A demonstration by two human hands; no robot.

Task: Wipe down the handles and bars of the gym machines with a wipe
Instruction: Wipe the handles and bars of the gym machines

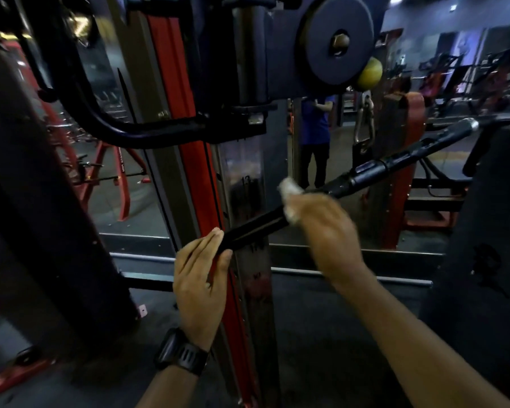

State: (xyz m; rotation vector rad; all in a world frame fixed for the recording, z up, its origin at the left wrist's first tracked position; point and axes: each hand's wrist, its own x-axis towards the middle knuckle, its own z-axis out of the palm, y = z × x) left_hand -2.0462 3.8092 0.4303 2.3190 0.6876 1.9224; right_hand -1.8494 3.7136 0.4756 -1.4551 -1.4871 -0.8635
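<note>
Just behind bar (255, 228), red upright (193, 172).

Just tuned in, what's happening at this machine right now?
A person is wiping a black bar hanging at a cable machine. The left hand grips the bar's near end, apparently steadying it. The right hand holds a white wipe wrapped around the bar's middle. The far grip section lies beyond both hands.

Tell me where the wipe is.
Head view, centre-right: the white wipe is bunched in the right hand against the black bar, right of the left hand.
</note>
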